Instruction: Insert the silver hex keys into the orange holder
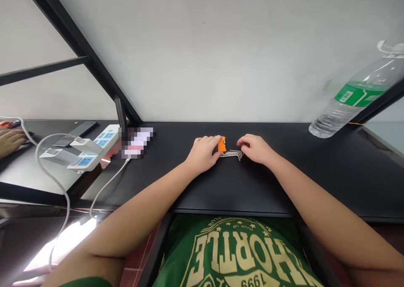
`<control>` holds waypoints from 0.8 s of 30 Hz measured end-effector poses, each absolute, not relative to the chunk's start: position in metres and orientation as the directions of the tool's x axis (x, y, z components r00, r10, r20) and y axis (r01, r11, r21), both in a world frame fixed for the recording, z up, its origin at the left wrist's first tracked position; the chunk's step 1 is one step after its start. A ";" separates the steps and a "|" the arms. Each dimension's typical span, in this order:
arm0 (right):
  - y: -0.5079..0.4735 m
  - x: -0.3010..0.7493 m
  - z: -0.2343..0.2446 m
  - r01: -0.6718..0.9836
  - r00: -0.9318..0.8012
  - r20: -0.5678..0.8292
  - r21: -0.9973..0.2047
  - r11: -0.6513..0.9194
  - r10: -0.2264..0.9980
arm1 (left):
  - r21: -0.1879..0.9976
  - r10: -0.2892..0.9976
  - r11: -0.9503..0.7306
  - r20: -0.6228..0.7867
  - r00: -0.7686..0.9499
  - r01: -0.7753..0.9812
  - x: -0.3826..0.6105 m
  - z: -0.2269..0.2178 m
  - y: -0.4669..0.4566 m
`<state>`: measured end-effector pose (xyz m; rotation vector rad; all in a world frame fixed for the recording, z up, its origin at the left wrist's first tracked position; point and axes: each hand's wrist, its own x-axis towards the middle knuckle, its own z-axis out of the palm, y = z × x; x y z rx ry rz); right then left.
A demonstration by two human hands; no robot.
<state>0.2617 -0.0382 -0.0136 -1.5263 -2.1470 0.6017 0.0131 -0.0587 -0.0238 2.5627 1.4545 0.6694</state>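
My left hand (205,153) is closed on an orange plastic holder (222,144), which looks like a hex key holder and is partly covered by the fingers. Several silver hex keys (232,153) lie below and to the right of the holder, side by side on the black table, their bent ends pointing toward my right hand. My right hand (254,148) is just right of those keys, fingers curled together close to the bent ends. Whatever its fingertips may pinch is hidden.
On the left, a white power strip (94,149) with chargers and cables stands by a black frame post (121,116). A blurred phone (138,143) charges beside it. At far left, another person's hand (11,142) rests on a table. A green-labelled bottle (356,94) is at right.
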 end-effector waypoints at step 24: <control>-0.056 0.225 -0.020 0.528 -0.183 0.254 -0.789 0.313 0.950 | 0.250 0.788 -0.593 0.374 0.489 0.765 0.027 -0.024 -0.068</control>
